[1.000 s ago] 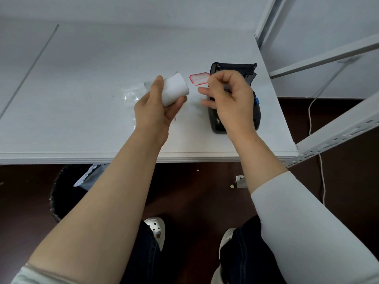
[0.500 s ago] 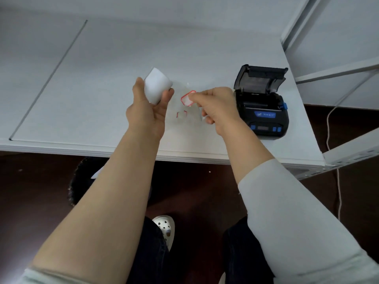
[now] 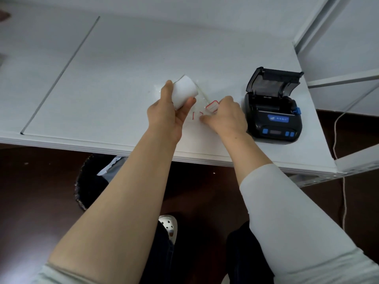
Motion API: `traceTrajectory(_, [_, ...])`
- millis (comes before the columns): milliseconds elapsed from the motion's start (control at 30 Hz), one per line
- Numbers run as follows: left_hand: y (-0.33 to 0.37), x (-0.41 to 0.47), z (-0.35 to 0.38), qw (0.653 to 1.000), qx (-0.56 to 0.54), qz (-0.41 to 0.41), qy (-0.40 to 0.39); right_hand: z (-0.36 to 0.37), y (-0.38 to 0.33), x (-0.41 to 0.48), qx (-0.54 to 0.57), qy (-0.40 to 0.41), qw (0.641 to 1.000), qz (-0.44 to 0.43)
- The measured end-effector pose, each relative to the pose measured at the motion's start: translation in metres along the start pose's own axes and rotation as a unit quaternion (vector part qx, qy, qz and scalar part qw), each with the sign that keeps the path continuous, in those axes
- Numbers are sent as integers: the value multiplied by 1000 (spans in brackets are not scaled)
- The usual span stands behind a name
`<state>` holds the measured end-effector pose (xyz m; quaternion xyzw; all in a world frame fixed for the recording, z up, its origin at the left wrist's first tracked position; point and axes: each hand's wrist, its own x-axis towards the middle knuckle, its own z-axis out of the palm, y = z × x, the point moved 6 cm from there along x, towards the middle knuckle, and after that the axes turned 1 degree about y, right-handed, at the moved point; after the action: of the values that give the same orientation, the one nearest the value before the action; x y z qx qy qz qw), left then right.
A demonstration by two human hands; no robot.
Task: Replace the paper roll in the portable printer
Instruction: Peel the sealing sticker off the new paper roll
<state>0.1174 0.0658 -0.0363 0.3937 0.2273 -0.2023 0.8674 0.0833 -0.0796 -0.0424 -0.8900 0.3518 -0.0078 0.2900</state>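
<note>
Paper roll (image 3: pixel 184 91) held above worktop (image 3: pixel 123 58) in left hand (image 3: pixel 171 111), fingers wrapped round it, axis tilted | right hand (image 3: pixel 224 115) pinching red-bordered label (image 3: pixel 212 105) | printer (image 3: pixel 272 111) lid open, right of both hands; right hand nearer.

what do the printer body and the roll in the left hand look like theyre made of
Printer: likely moulded plastic, black with a slight sheen, with blue buttons; its open lid looks smoky and translucent. Roll in the left hand: matte white paper, wound into a cylinder, with a loose edge at the top.
</note>
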Motion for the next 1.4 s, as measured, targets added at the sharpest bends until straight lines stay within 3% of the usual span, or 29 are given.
traceTrajectory(167, [-5,-4,4,1000,24,5,-3,-7,3,2,38,-23,998,-41])
traceTrajectory(500, [-12,-3,1,995,92,-8,28,-19,18,10,136,27,990,-35])
traceTrajectory(633, [-11,-3,1,995,97,-5,28,-27,10,6,166,59,981,-77])
traceTrajectory(767, [-10,-5,3,996,79,-14,30,-38,3,-1,328,73,941,-38])
traceTrajectory(867, [-10,-6,1,997,61,-21,32,-36,5,-1,416,22,908,32])
traceTrajectory(1000, [-9,-3,-1,998,32,-30,36,-18,8,-2,330,-49,941,58])
traceTrajectory(1167, [-10,0,-4,998,43,-35,40,0,4,2,114,-28,993,-23])
traceTrajectory(1267, [-10,-1,-2,998,45,-34,36,6,7,4,16,-6,1000,-4])
traceTrajectory(1400, [-12,0,-3,997,56,-31,35,2,9,3,8,7,1000,3])
